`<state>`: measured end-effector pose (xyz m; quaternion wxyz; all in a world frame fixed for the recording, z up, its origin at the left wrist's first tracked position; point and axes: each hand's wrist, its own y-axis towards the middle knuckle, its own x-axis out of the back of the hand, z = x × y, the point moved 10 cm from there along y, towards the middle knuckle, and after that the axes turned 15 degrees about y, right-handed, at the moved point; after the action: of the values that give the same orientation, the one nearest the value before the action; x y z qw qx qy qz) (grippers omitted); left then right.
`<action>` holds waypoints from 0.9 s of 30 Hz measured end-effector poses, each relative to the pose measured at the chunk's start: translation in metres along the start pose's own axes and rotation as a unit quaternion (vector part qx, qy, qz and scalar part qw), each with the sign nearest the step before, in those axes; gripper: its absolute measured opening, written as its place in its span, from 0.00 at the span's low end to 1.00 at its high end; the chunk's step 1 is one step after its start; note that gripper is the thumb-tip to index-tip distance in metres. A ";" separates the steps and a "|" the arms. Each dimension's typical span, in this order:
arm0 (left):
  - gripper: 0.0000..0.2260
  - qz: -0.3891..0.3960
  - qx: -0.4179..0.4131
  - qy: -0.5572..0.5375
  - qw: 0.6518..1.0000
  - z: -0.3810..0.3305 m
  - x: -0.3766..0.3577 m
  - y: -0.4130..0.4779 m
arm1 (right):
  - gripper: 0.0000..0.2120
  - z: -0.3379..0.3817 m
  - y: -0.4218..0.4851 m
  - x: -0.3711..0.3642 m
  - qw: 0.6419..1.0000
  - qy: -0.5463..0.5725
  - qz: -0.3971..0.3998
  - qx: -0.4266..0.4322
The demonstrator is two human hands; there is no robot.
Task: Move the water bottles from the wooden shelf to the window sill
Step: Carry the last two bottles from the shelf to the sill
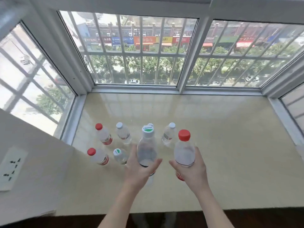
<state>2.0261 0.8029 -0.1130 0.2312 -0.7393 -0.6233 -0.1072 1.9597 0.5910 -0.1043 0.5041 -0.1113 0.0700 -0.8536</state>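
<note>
Two water bottles are held above the near middle of the cream window sill (222, 145), one in each of the hands. The left hand (139, 168) is wrapped around the lower body of a clear bottle with a white and green cap (147, 150), fingers on its left side and thumb on its right. The right hand (192, 171) is closed on the lower part of a red-capped bottle (184, 150), whose red label is partly seen below the thumb. Both held bottles are kept upright, side by side and slightly apart; whether their bases touch the sill cannot be told.

Further bottles are stood on the left part of the sill. At the far left, a red-capped bottle with a red label (104, 134) is seen, and nearer, a second red-capped bottle (98, 156). Just right of that one, a small bottle with a green and white cap (120, 155) is placed. In the far row, a white-capped clear bottle (123, 132) is set left of the held pair and another white-capped bottle (168, 133) between them; one more white cap (150, 124) is mostly hidden behind the left-held bottle.

The sill is bounded by white window frames (187, 55). A white wall socket (12, 168) is fixed to the wall at the near left.
</note>
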 end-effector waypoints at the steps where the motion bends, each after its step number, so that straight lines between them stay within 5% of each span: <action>1: 0.22 0.006 0.005 0.003 1.000 0.005 -0.006 0.001 | 0.24 -0.006 0.001 0.002 1.000 0.006 -0.003 -0.009; 14: 0.29 0.024 0.069 0.059 0.996 0.148 -0.100 0.065 | 0.31 -0.187 0.074 0.018 0.997 0.004 -0.034 -0.066; 27: 0.27 0.024 0.049 0.048 0.997 0.199 -0.132 0.100 | 0.28 -0.229 0.133 -0.019 1.000 0.010 -0.015 -0.005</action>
<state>2.0709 0.7706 -0.3657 0.2996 -0.7359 -0.5978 -0.1062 2.0214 0.5451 -0.3580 0.4897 -0.1065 0.0772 -0.8619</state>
